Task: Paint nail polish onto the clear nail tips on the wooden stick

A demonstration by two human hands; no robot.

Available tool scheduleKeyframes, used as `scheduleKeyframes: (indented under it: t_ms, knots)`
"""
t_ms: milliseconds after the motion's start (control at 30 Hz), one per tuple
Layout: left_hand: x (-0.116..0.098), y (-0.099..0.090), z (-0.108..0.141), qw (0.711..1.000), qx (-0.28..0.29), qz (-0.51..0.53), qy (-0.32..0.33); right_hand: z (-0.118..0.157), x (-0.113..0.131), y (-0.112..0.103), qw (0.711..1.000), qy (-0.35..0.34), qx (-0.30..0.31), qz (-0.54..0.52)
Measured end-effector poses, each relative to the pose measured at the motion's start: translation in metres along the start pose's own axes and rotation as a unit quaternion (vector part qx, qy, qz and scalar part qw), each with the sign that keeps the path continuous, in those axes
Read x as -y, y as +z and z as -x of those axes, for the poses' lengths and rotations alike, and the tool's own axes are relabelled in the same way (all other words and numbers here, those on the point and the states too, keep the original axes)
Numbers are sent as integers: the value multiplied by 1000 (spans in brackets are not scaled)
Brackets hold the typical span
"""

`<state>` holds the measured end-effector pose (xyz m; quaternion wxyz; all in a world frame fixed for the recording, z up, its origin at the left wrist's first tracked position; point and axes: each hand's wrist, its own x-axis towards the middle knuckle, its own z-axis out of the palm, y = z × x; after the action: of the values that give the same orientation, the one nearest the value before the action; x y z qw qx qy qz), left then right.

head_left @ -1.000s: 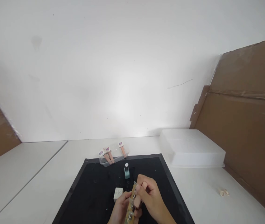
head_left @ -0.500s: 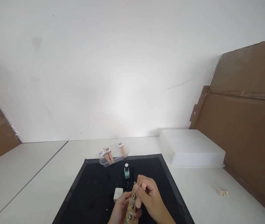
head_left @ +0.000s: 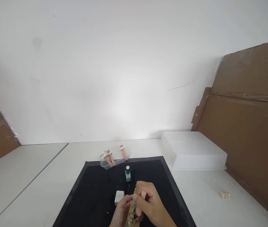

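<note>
At the bottom centre, my left hand [head_left: 122, 212] is closed on a yellowish strip [head_left: 132, 213] with shiny round metal parts along it. My right hand [head_left: 152, 201] is closed around a pink stick-like handle [head_left: 141, 203], its thumb and fingertips pressed at the strip's upper end. What the right fingertips pinch there is hidden. Just left of the hands a small white block [head_left: 119, 197] lies on the black mat [head_left: 93, 189]. A teal bottle with a white-topped dark cap [head_left: 128, 174] stands beyond the hands.
A clear tray [head_left: 118, 162] holding several pink sticks with white labels sits at the mat's back edge. A translucent white bin [head_left: 195, 151] stands at the back right. Small cream rings [head_left: 224, 195] lie on the right. Cardboard [head_left: 249, 116] borders the right side.
My right fingertips have shifted slightly left and down over the strip's upper end, covering more of it. The pink handle has turned a little in my right hand.
</note>
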<state>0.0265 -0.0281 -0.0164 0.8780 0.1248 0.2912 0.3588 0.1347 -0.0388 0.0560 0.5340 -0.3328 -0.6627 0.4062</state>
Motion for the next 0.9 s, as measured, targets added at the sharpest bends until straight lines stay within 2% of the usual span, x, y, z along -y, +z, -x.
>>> scheduleKeyframes:
  t_ms: [200,367,667,900]
  knots:
    - [-6,8,9,1000,-25,10,-13,0,-3,-1,999,-16,-25,-19]
    - [-5,6,6,1000,-23,11,-14,-2,0,-2,998,-37,-8,-45]
    - [0,3,1,999,-22,24,20,1,-1,0,1000,1,-7,-6]
    - [-6,7,8,999,-17,11,-27,-1,-8,-1,995,-2,-21,-101]
